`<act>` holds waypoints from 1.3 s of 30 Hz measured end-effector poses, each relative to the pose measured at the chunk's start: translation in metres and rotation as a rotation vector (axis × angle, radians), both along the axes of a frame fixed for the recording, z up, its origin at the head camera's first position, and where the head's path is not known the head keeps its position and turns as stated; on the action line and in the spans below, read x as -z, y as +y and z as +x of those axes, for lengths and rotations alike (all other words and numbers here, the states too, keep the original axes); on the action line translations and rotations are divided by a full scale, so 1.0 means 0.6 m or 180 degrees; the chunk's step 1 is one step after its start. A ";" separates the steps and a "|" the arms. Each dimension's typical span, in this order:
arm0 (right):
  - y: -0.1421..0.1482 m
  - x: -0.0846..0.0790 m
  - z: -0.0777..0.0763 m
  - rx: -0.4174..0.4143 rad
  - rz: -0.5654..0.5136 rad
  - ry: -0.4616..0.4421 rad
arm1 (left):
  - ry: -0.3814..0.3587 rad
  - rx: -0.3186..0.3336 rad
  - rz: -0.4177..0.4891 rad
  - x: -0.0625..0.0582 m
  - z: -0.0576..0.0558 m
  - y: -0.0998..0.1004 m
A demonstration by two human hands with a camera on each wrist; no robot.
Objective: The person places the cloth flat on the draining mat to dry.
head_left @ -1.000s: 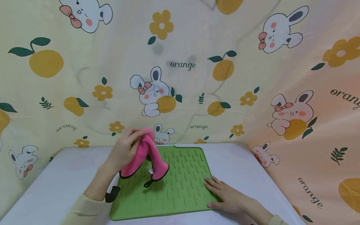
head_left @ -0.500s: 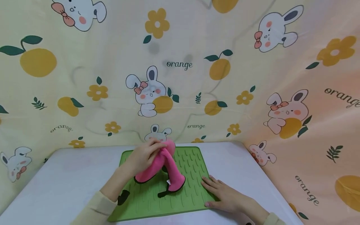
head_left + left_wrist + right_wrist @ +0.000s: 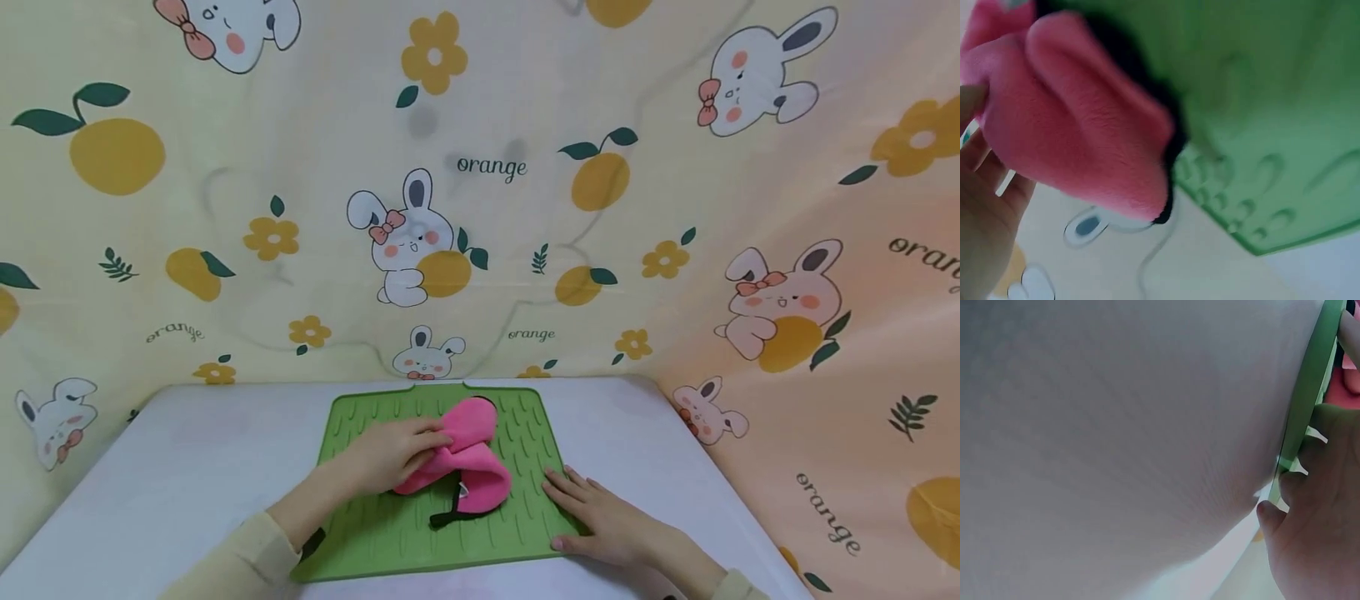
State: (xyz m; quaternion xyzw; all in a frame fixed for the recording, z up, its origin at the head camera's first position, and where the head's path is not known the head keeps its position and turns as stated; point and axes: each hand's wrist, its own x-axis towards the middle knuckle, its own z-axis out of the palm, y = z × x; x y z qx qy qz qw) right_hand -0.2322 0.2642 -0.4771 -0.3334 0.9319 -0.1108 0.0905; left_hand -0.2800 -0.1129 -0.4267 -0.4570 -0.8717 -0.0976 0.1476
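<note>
A pink cleaning cloth (image 3: 480, 479) with black edging, a small white tag and a black hanging loop lies bunched on the green ridged mat (image 3: 375, 542). My left hand (image 3: 393, 454) pinches the cloth near its middle, so it folds up around the fingers. In the left wrist view the plush cloth (image 3: 1079, 119) hangs from the thumb and fingertips, close over the mat (image 3: 1260, 112). My right hand (image 3: 600, 517) rests with spread fingers on the mat's right edge. The right wrist view shows the hand (image 3: 1325, 512) along the mat's green rim (image 3: 1307, 387).
The mat lies on a white table (image 3: 187, 467). Behind and to the right hangs a cream curtain (image 3: 330, 125) printed with rabbits and oranges, close to the table's back edge.
My left hand has lowered the cloth and carried it right, from held up over the mat to bunched on its middle. The right hand has stayed at the mat's edge.
</note>
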 end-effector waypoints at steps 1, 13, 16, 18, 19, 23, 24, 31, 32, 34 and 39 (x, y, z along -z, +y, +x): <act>0.000 0.000 0.000 0.0002 -0.0020 -0.0006 | -0.0045 0.0004 -0.0121 0.007 0.003 -0.001; -0.007 -0.006 0.002 0.0032 -0.0140 -0.0084 | -0.0068 0.0020 -0.0498 0.048 0.015 -0.007; -0.011 -0.009 -0.001 0.0043 -0.0098 0.0044 | -0.0171 0.0008 -0.0414 0.041 0.017 -0.010; -0.016 -0.014 -0.006 0.0145 -0.0123 0.0183 | -0.0244 -0.0029 -0.0324 0.034 0.018 -0.012; -0.019 -0.017 -0.009 0.0232 -0.0155 0.0267 | -0.0282 -0.0058 -0.0259 0.030 0.018 -0.013; -0.044 -0.032 -0.030 0.0781 -0.0688 0.0394 | -0.0384 -0.0212 0.0107 0.015 0.011 -0.017; -0.051 -0.036 -0.037 0.0912 -0.0889 0.0398 | -0.0418 -0.0243 0.0244 0.011 0.007 -0.017; -0.109 -0.051 -0.095 0.1360 -0.2133 0.0207 | -0.1010 -0.0492 0.1175 -0.002 -0.038 -0.020; -0.117 -0.051 -0.102 0.1386 -0.2210 0.0140 | -0.1121 -0.0558 0.1241 0.001 -0.046 -0.022; -0.134 -0.049 -0.115 0.1429 -0.2313 0.0026 | -0.1356 -0.0683 0.1346 0.009 -0.061 -0.026; -0.166 -0.038 -0.139 0.1440 -0.2285 -0.0168 | -0.1753 -0.0856 0.1364 0.033 -0.079 -0.030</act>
